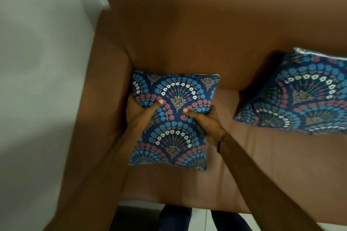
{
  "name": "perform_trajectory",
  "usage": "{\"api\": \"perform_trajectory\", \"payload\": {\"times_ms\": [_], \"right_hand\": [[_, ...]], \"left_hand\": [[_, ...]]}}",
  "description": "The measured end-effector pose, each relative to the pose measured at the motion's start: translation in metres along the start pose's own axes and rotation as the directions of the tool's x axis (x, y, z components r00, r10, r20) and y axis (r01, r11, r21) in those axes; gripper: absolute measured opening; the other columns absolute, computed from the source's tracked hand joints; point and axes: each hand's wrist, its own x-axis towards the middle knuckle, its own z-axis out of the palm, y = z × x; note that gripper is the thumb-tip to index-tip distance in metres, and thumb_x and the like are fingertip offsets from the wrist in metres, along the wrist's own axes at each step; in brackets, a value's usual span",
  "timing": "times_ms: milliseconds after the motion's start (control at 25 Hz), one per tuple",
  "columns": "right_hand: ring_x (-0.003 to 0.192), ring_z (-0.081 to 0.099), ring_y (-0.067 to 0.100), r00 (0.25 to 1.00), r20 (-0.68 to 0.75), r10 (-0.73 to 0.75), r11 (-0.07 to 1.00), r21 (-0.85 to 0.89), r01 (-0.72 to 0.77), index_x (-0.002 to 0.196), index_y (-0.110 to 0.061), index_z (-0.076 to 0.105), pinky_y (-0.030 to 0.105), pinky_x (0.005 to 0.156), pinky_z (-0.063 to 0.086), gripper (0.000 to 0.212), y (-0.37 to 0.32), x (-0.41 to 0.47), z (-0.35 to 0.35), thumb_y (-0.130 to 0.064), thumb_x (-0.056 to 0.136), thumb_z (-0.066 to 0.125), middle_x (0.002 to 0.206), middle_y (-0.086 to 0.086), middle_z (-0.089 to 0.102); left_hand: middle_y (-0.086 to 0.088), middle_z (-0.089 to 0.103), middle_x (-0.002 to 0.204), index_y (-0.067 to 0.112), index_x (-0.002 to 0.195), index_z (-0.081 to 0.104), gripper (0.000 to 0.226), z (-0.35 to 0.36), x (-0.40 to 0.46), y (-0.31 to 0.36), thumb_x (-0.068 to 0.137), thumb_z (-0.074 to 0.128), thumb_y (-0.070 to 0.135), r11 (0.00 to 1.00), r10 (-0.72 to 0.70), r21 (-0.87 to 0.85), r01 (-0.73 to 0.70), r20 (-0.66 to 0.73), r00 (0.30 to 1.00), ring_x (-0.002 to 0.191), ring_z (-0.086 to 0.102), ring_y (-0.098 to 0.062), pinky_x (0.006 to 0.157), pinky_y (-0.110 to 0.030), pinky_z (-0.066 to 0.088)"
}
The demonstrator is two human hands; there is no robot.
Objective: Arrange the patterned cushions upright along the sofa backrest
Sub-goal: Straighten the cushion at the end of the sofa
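Cushion in hand: patterned cushion (171, 118), blue with fan and flower print, sits in the sofa's left corner, top edge up against the backrest (206, 33), lower edge out on the seat (253, 165). Leaning, I'd say, not properly upright yet.
Left hand: left hand (139, 113) clamps the cushion's left edge, thumb pressed flat on the front face, the other fingers tucked behind the fabric and hidden from me.
Right hand: right hand (206, 120) does the same on the right edge, thumb on the print, fingers wrapped round the back out of sight. A thin bracelet (224, 135) shows at the wrist.
Second cushion: second cushion (304, 95), same pattern, lies further right, well apart from the first. Its top rests toward the backrest but it looks slumped and skewed, one corner pointing down the seat.
Armrest: armrest (105, 99) is just beside the held cushion, boxing it into the corner.
Done so far: first cushion is at its spot and nearly set, by my reckoning.
Left to do: tip it up straight and let go, then square up the second one. Whether more cushions wait off to the right, I can't tell.
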Motion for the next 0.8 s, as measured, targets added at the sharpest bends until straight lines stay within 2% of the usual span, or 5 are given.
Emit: {"api": "perform_trajectory", "payload": {"times_ms": [200,320,400,520,800], "right_hand": [[0.106,0.079,-0.002,0.938,-0.083,-0.337,0.941,-0.032,0.336,0.128,-0.023,0.053,0.031,0.092,0.069,0.081,-0.043,0.0,-0.014,0.018,0.071,0.095,0.127,-0.001,0.073],[0.098,0.079,-0.009,0.927,0.007,-0.374,0.918,-0.138,0.372,0.139,0.003,0.059,0.034,0.098,0.067,0.079,-0.064,0.012,-0.008,0.019,0.07,0.095,0.121,0.003,0.076],[0.1,0.084,0.004,0.936,0.053,-0.347,0.919,-0.18,0.351,0.129,0.007,0.066,0.039,0.098,0.067,0.065,-0.063,0.023,-0.007,0.018,0.071,0.094,0.119,0.02,0.079],[0.124,0.066,0.061,0.942,0.094,-0.321,0.927,-0.172,0.333,0.137,0.019,0.06,0.04,0.094,0.07,0.072,-0.056,0.028,-0.002,0.016,0.074,0.094,0.131,0.057,0.059],[0.125,0.073,0.012,0.944,0.012,-0.33,0.926,-0.192,0.326,0.148,-0.009,0.049,0.043,0.113,0.061,0.104,-0.066,0.012,0.003,-0.004,0.062,0.107,0.138,0.0,0.072]], "left_hand": [[-0.002,0.045,0.157,0.013,0.159,0.025,0.12,-0.014,-0.015,0.043,0.065,0.1,0.023,0.921,0.374,-0.089,-0.38,-0.07,0.925,0.14,0.05,-0.01,0.109,-0.012,0.045],[-0.002,0.042,0.159,0.011,0.16,0.023,0.121,-0.018,-0.005,0.058,0.067,0.099,0.025,0.89,0.452,-0.061,-0.452,-0.014,0.892,0.147,0.045,-0.014,0.107,-0.001,0.036],[-0.003,0.043,0.161,0.011,0.16,0.026,0.119,-0.019,-0.004,0.06,0.068,0.099,0.03,0.874,0.485,-0.037,-0.485,-0.021,0.875,0.147,0.043,-0.013,0.108,0.0,0.033],[-0.001,0.04,0.163,0.013,0.162,0.026,0.118,-0.022,-0.008,0.056,0.07,0.096,0.041,0.871,0.491,0.007,-0.492,-0.056,0.869,0.147,0.04,-0.007,0.111,0.001,0.028],[-0.002,0.021,0.172,0.016,0.167,0.01,0.131,-0.02,-0.014,0.05,0.071,0.089,0.058,0.905,0.425,0.053,-0.422,-0.093,0.9,0.155,0.023,-0.01,0.117,-0.001,0.014]]}}
